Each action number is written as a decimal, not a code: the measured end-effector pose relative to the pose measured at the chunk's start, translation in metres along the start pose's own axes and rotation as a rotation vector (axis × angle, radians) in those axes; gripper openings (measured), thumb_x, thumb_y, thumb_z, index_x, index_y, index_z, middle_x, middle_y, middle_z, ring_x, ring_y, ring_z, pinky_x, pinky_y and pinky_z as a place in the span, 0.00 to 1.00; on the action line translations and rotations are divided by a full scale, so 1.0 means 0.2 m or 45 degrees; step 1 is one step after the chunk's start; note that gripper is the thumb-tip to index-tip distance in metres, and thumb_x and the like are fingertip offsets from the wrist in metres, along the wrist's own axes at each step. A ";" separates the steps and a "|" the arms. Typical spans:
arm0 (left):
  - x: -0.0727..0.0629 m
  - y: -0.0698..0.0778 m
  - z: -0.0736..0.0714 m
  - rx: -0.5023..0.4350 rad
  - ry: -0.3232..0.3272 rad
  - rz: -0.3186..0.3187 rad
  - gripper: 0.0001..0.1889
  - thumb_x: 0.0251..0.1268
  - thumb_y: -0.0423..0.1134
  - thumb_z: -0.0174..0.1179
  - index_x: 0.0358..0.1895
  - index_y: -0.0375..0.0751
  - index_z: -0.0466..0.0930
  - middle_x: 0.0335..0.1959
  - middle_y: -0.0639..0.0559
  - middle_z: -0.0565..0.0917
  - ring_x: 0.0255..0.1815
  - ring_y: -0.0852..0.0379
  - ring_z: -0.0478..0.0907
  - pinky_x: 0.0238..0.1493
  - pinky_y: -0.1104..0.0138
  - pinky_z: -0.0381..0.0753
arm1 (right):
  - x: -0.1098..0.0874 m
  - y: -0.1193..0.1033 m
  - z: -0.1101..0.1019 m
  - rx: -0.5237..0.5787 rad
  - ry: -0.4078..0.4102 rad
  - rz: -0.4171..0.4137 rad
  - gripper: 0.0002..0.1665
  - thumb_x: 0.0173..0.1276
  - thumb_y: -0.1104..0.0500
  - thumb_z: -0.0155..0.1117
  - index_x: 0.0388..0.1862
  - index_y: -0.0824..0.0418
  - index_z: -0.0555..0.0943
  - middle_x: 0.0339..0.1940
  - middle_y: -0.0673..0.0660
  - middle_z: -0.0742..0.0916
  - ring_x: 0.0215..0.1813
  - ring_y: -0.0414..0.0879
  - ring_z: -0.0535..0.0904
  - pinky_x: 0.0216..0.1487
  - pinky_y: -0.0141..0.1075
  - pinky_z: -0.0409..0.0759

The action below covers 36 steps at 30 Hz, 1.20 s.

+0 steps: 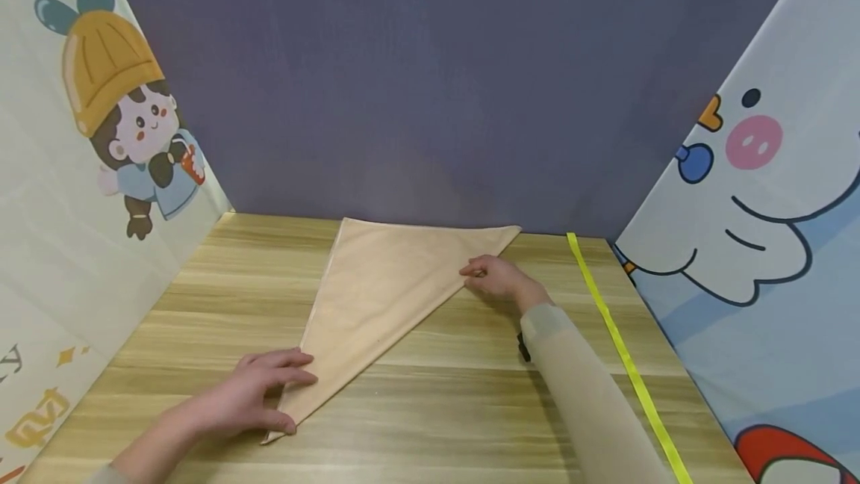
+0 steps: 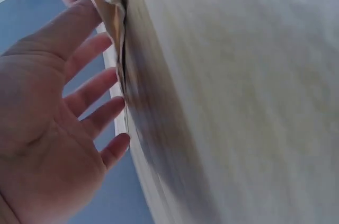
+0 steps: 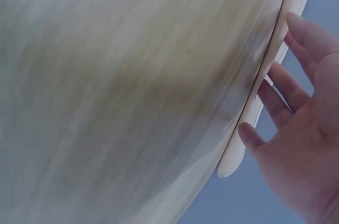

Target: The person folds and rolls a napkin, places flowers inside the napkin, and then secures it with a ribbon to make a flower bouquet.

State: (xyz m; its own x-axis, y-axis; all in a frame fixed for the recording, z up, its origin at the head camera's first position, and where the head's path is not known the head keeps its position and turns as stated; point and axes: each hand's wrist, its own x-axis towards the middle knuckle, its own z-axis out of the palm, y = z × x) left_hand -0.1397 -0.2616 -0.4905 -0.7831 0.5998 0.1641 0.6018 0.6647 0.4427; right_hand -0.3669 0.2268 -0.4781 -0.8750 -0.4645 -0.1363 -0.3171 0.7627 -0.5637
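A peach-coloured cloth lies folded into a triangle on the wooden table, its long slanting edge facing the near right. My left hand rests at the near corner, fingers spread over the cloth and thumb at the tip. In the left wrist view that corner of the cloth curls up slightly by the thumb. At the upper part of the slanting edge, my right hand touches the cloth with its fingertips. The right wrist view shows the fingers loosely extended along the folded edge, apart from one another.
A yellow tape strip runs down the right side of the wooden table. Behind the table stands a dark grey-purple panel. Printed cartoon panels rise at the left and the right.
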 end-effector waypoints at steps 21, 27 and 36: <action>0.54 -0.44 -0.18 -0.108 -0.066 -0.051 0.38 0.74 0.46 0.73 0.81 0.35 0.71 0.85 0.30 0.66 0.85 0.23 0.59 0.81 0.28 0.59 | -0.01 0.02 0.00 0.072 -0.044 0.023 0.24 0.86 0.53 0.64 0.75 0.57 0.83 0.88 0.66 0.69 0.87 0.67 0.64 0.86 0.60 0.65; 0.61 -0.50 -0.15 -0.098 -0.168 -0.092 0.41 0.75 0.52 0.72 0.84 0.40 0.69 0.87 0.34 0.63 0.87 0.20 0.51 0.78 0.20 0.48 | -0.01 0.01 0.00 0.057 -0.048 0.016 0.25 0.85 0.53 0.64 0.76 0.56 0.82 0.89 0.64 0.68 0.89 0.66 0.62 0.87 0.60 0.62; 0.63 -0.49 -0.15 -0.145 -0.241 -0.182 0.44 0.67 0.56 0.77 0.82 0.42 0.72 0.88 0.36 0.62 0.89 0.23 0.47 0.79 0.21 0.39 | -0.01 0.04 0.00 0.065 -0.062 -0.005 0.25 0.85 0.55 0.64 0.77 0.57 0.81 0.89 0.65 0.68 0.89 0.68 0.59 0.88 0.62 0.59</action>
State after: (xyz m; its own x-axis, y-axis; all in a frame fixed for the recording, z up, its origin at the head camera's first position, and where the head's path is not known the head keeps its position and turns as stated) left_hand -0.3024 -0.2650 -0.4879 -0.8093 0.5830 -0.0708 0.4570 0.7009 0.5476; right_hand -0.3669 0.2340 -0.4812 -0.8543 -0.4901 -0.1729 -0.3006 0.7374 -0.6049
